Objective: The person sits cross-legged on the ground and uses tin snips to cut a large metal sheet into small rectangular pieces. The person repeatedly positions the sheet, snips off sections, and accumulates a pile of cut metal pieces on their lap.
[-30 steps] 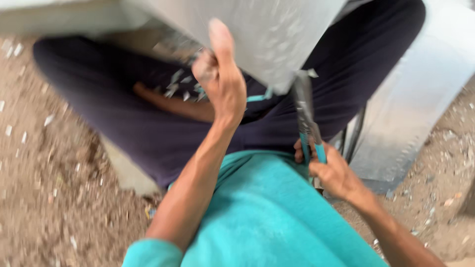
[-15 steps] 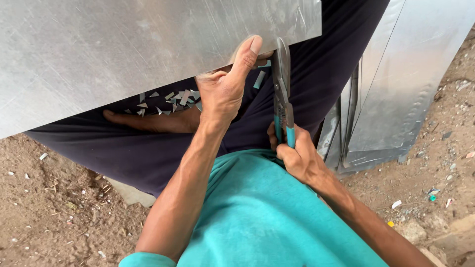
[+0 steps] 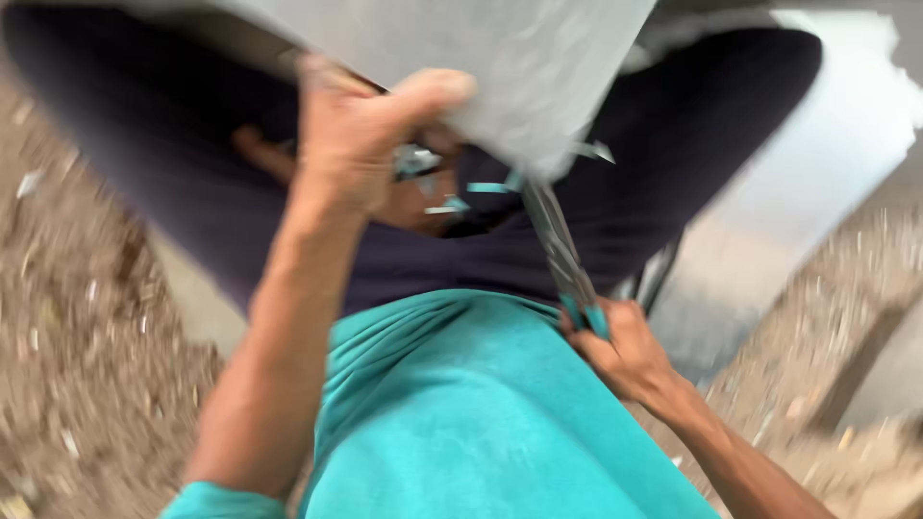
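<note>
Bare dirt ground (image 3: pixel 77 317) strewn with small scraps lies all around, blurred by motion. The person sits on it in dark trousers (image 3: pixel 673 173) and a teal shirt (image 3: pixel 481 413). The left hand (image 3: pixel 361 139) grips the lower edge of a grey metal sheet (image 3: pixel 481 58) held over the lap, thumb on its face. The right hand (image 3: pixel 620 351) is closed around the teal handles of snips (image 3: pixel 558 250), whose blades point up to the sheet's edge. Another sheet (image 3: pixel 798 192) lies at the right.
</note>
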